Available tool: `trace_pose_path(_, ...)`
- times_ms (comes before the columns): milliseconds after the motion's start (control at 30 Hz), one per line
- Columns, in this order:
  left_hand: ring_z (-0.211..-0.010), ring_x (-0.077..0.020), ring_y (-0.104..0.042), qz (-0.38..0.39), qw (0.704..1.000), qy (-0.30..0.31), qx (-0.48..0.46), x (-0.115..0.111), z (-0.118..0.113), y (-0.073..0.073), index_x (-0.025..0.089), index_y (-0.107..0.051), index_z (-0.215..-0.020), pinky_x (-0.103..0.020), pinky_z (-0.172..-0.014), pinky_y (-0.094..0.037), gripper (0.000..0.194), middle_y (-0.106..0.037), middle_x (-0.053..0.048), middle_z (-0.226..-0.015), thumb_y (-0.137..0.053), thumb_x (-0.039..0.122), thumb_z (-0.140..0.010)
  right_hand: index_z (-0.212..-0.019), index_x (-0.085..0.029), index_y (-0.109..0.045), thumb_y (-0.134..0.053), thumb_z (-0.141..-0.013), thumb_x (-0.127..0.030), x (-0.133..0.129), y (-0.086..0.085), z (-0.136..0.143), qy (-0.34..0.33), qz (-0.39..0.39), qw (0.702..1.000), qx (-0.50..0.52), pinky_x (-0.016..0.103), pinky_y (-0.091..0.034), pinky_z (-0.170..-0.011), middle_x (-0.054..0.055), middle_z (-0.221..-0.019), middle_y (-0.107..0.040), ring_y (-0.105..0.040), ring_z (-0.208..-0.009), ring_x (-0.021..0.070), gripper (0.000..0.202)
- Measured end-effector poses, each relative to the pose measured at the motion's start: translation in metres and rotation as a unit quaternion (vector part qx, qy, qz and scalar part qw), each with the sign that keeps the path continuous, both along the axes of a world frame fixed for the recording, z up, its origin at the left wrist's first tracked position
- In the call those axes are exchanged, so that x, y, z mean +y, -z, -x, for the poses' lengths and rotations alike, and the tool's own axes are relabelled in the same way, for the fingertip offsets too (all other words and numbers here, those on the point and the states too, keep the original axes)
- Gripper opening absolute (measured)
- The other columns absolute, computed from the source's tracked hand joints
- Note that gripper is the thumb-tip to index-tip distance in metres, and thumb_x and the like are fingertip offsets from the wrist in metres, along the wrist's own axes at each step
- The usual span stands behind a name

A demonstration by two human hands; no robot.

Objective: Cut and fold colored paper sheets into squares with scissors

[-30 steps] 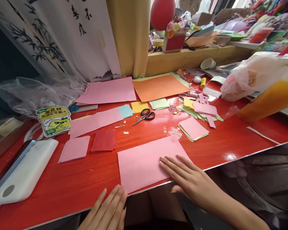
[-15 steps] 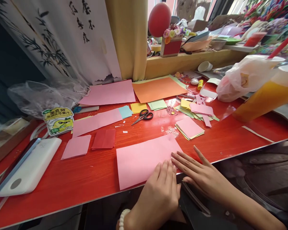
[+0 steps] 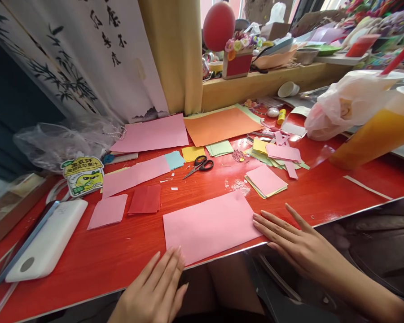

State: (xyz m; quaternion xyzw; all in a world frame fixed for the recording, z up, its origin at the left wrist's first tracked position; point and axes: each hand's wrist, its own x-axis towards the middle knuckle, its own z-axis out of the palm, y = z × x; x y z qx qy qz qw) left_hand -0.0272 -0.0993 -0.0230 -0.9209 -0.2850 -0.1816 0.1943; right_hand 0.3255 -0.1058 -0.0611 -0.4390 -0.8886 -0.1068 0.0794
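Long pink rectangular paper sheet (image 3: 208,226) on glossy red table (image 3: 87,264), lower centre of frame, by near edge. Behind it, black-handled metal scissors (image 3: 199,166), frame centre. Left of sheet, square red paper stack (image 3: 144,199); farther left, square pink paper stack (image 3: 107,211). White rounded flat slab (image 3: 49,242), lower left. Square pink-topped paper pile (image 3: 266,180), right of centre. Behind scissors, broad orange paper sheet (image 3: 222,125), upper centre, right of broad pink paper sheet (image 3: 151,133).
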Motion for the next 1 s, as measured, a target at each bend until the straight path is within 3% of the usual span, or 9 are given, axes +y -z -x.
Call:
trace_pose_path(167, -0.109, -0.0272, -0.062, 0.011, 1.000, -0.012, 0.025, -0.006, 0.026, 0.007, 0.008, -0.066, -0.107, -0.040, -0.107, -0.033, 0.027, -0.067, -0.012, -0.116, -0.047, 0.013, -0.089, -0.146, -0.018, -0.027, -0.038, -0.096, -0.023, -0.002, 0.000, 0.001, 0.006, -0.005, 1.000, -0.013, 0.050, 0.000, -0.116, 0.004, -0.144, -0.041, -0.039, -0.132, 0.0209, 0.051)
trace_pose_path(367, -0.107, -0.0263, -0.063, 0.038, 0.999, -0.023, -0.020, -0.005, 0.023, 0.005, 0.011, -0.069, -0.101, -0.039, -0.097, -0.043, 0.025, -0.071, -0.009, -0.110, -0.047, 0.018, -0.091, -0.140, -0.013, -0.038, -0.036, -0.097, -0.026, -0.007, -0.008, 0.009, 0.007, -0.046, 0.998, -0.037, 0.051, -0.005, -0.116, 0.008, -0.142, -0.043, -0.044, -0.129, 0.0225, 0.045)
trace_pose_path(467, -0.106, -0.0290, -0.063, 0.044, 0.998, -0.042, -0.026, 0.000, 0.005, 0.008, 0.009, -0.070, -0.096, -0.043, -0.094, -0.048, 0.024, -0.071, -0.012, -0.106, -0.053, 0.023, -0.088, -0.134, -0.006, -0.045, -0.039, -0.097, -0.022, -0.011, -0.026, 0.033, 0.003, -0.083, 0.996, -0.019, 0.049, -0.006, -0.116, 0.015, -0.140, -0.045, -0.047, -0.127, 0.0228, 0.041)
trace_pose_path(567, -0.111, -0.0308, -0.060, 0.048, 0.997, -0.042, -0.033, 0.004, -0.031, 0.017, 0.007, -0.069, -0.101, -0.046, -0.097, -0.048, 0.024, -0.067, -0.017, -0.115, -0.057, 0.021, -0.085, -0.124, -0.009, -0.055, -0.038, -0.097, -0.018, -0.012, -0.035, 0.064, -0.060, -0.099, 0.992, 0.044, 0.040, -0.004, -0.118, 0.012, -0.130, -0.058, -0.053, -0.121, 0.0175, 0.033)
trace_pose_path(633, -0.109, -0.0294, -0.061, 0.049, 0.997, -0.019, -0.061, 0.004, -0.058, 0.022, 0.005, -0.066, -0.108, -0.045, -0.098, -0.049, 0.029, -0.066, -0.018, -0.115, -0.057, 0.020, -0.085, -0.114, -0.012, -0.062, -0.038, -0.098, -0.022, -0.012, -0.028, 0.081, -0.096, -0.070, 0.989, 0.084, 0.037, -0.005, -0.119, 0.009, -0.123, -0.063, -0.054, -0.119, 0.0161, 0.031)
trace_pose_path(700, -0.101, -0.0280, -0.066, 0.034, 0.994, 0.019, -0.101, 0.004, -0.079, 0.021, 0.001, -0.067, -0.103, -0.040, -0.090, -0.055, 0.029, -0.070, -0.019, -0.106, -0.055, 0.021, -0.085, -0.107, -0.014, -0.066, -0.040, -0.097, -0.022, -0.012, -0.016, 0.088, -0.105, -0.040, 0.985, 0.133, 0.040, -0.011, -0.118, 0.008, -0.120, -0.065, -0.051, -0.123, 0.0182, 0.029)
trace_pose_path(767, -0.092, -0.0266, -0.069, 0.004, 0.989, 0.043, -0.139, 0.005, -0.087, 0.014, -0.002, -0.068, -0.094, -0.034, -0.080, -0.059, 0.028, -0.072, -0.019, -0.096, -0.051, 0.019, -0.087, -0.114, -0.012, -0.063, -0.041, -0.096, -0.020, -0.011, -0.005, 0.089, -0.103, -0.016, 0.983, 0.149, 0.042, -0.014, -0.118, 0.008, -0.124, -0.062, -0.047, -0.127, 0.0184, 0.029)
trace_pose_path(867, -0.085, -0.0237, -0.071, -0.001, 0.988, 0.044, -0.145, 0.008, -0.076, 0.001, 0.000, -0.068, -0.089, -0.030, -0.072, -0.061, 0.026, -0.074, -0.016, -0.091, -0.046, 0.014, -0.087, -0.131, -0.011, -0.050, -0.041, -0.096, -0.018, -0.008, -0.001, 0.081, -0.103, 0.013, 0.988, 0.112, 0.038, -0.008, -0.119, 0.008, -0.134, -0.054, -0.042, -0.130, 0.0160, 0.037)
trace_pose_path(1000, -0.079, -0.0222, -0.072, 0.004, 0.992, 0.030, -0.122, 0.011, -0.042, -0.009, 0.002, -0.068, -0.085, -0.028, -0.067, -0.060, 0.020, -0.075, -0.013, -0.088, -0.048, 0.007, -0.085, -0.138, -0.014, -0.042, -0.043, -0.094, -0.015, -0.006, -0.005, 0.064, -0.090, 0.051, 0.992, 0.077, 0.041, -0.004, -0.118, 0.006, -0.139, -0.048, -0.038, -0.133, 0.0168, 0.044)
